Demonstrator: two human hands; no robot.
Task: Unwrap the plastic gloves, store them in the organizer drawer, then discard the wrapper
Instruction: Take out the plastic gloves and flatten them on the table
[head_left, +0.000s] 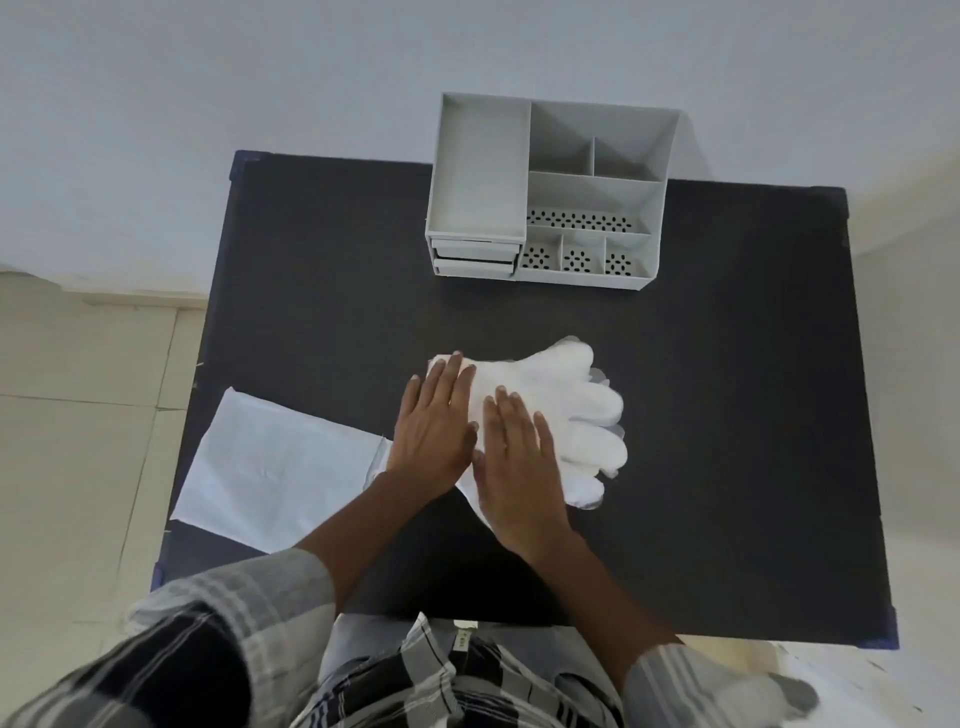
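A stack of white plastic gloves (582, 410) lies flat in the middle of the black table (727, 415), fingers pointing right. My left hand (434, 421) presses flat on the cuff end, fingers straight. My right hand (517, 462) lies flat on the gloves beside it, fingers straight as well. The empty clear wrapper (270, 467) is spread out on the table to the left, reaching the table's left edge. The grey organizer (545, 192) stands at the far edge; its small drawers (475, 254) on the front left look closed.
The organizer has an open tray on the left and several open compartments on the right. Tiled floor lies to the left of the table and a pale wall behind it. My checked shirt sleeves fill the lower view.
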